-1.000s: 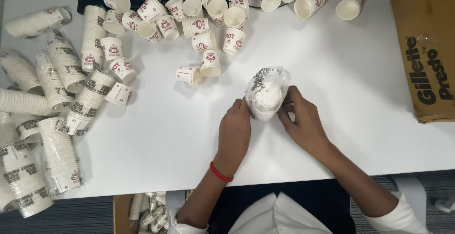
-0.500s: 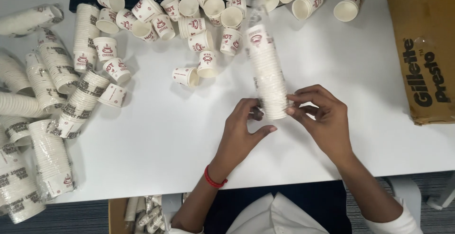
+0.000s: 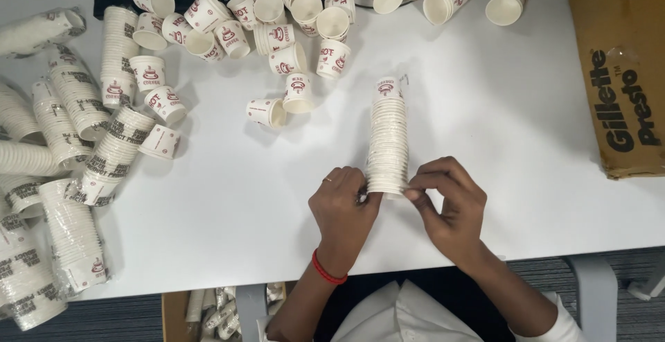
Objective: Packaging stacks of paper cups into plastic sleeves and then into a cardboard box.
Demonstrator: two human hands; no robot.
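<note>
Cups in a nested stack point(image 3: 387, 137) now lie flat on the white bench point(image 3: 526, 127), where a moment ago the same stack stood on end, wrapped, between the hands. Left hand point(image 3: 343, 210) and right hand point(image 3: 447, 203) both pinch its near end, fingers point(image 3: 426, 184) closed on the rim. Loose cups point(image 3: 291, 30) litter the far side, wrapped sleeves point(image 3: 66, 224) the left.
</note>
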